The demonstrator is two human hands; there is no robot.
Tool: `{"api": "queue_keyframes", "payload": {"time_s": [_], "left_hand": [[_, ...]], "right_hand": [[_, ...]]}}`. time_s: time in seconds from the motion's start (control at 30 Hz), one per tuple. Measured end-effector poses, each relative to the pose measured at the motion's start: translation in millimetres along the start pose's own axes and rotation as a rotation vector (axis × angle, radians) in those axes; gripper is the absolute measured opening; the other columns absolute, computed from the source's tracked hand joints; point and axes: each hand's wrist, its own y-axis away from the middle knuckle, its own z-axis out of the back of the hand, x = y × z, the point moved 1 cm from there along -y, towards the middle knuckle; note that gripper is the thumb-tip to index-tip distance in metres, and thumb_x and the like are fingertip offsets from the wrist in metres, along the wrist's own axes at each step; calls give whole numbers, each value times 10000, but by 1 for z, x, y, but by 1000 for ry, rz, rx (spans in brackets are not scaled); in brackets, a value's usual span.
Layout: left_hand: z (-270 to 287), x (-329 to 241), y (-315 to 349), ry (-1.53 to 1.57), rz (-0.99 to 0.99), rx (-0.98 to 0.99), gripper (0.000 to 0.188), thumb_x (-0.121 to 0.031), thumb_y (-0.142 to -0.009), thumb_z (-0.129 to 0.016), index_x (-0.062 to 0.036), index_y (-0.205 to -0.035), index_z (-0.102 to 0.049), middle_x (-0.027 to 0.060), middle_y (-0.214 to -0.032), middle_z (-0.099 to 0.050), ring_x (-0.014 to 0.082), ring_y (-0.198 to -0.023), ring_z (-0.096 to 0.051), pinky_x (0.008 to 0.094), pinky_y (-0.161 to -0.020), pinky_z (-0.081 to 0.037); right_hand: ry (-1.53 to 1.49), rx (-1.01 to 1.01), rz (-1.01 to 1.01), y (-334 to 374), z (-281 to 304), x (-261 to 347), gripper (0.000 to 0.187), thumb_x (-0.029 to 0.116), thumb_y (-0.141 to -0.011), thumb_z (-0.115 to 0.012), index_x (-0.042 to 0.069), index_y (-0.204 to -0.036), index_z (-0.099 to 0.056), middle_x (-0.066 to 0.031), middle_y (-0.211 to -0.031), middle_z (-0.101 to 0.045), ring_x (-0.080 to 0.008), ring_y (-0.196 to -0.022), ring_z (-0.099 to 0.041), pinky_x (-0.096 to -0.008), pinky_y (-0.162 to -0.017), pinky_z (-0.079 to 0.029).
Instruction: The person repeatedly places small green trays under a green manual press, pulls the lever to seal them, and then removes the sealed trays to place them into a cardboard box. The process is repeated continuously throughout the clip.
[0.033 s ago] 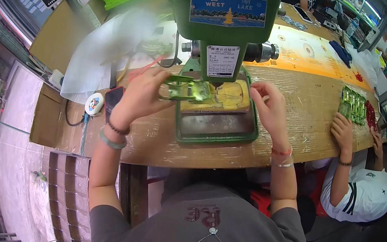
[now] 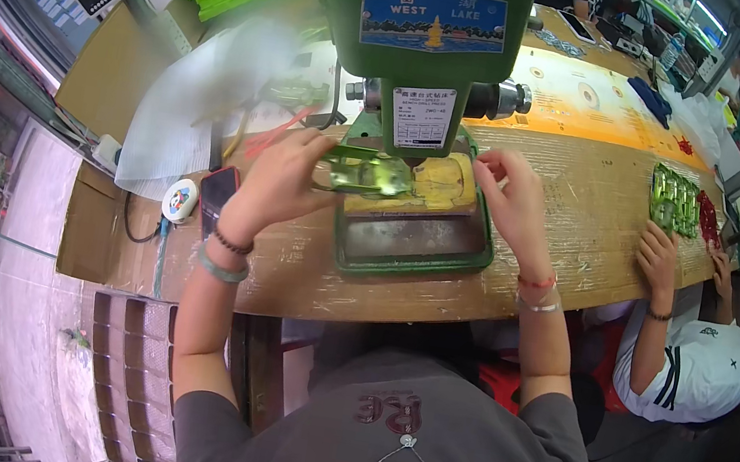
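Observation:
My left hand (image 2: 274, 183) grips the left end of a shiny green toy car body (image 2: 367, 174) and holds it over the left part of a yellow block (image 2: 451, 178). The block has a car-shaped hollow and sits on the green base (image 2: 413, 261) of a bench drill press (image 2: 342, 2). At the block's right end is my right hand (image 2: 516, 200), its fingers curled and the thumb and forefinger tips close together. Whatever lies between those tips is too small to make out. The drill head hides the area straight beneath it.
A phone (image 2: 219, 188) and a round white case (image 2: 180, 200) lie left of the press. Clear plastic sheeting (image 2: 182, 112) stands behind them. At right, a co-worker's hand (image 2: 657, 258) is beside several green car bodies (image 2: 676, 202) and red pieces (image 2: 707, 222).
My left hand and the green car body have shifted slightly right over the yellow block. My right hand has moved a little left and up, toward the block.

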Motion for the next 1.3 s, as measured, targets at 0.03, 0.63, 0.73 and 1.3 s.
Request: {"api": "queue_keyframes", "payload": {"time_s": [0.03, 0.63, 0.73, 1.3], "left_hand": [[-7, -4, -6, 28, -10, 16, 538, -213, -684, -830, 3, -1122, -603, 157, -1084, -622, 345, -985, -607, 404, -850, -502], [-56, 3, 1, 369, 15, 32, 913, -388, -706, -843, 63, -1385, -431, 241, -1324, -507, 383, -1230, -507, 422, -1049, -419], [-62, 3, 1, 395, 0, 15, 949, -386, -691, -848, 55, -1405, -402, 244, -1347, -484, 395, -1243, -490, 428, -1055, -418], [-74, 6, 4, 448, 3, -68, 904, -310, -652, -873, 16, -1374, -437, 215, -1325, -474, 387, -1235, -481, 424, -1048, -424]], "right_hand": [[85, 52, 13, -5, -2, 2, 170, 173, -902, -659, 19, -971, -674, -109, -819, -642, -232, -755, -630, -349, -663, -505], [140, 478, -108, -39, 13, 2, 265, 225, -871, -657, -35, -817, -649, -183, -716, -613, -315, -665, -627, -423, -652, -497], [-168, 272, -403, -67, 26, -53, 231, 218, -938, -617, -4, -957, -675, -108, -834, -684, -181, -651, -632, -324, -596, -502], [-489, -323, 333, -135, 125, 78, 407, 198, -1025, -531, -45, -1349, -497, -178, -1056, -652, -233, -940, -675, -311, -850, -560]]}}
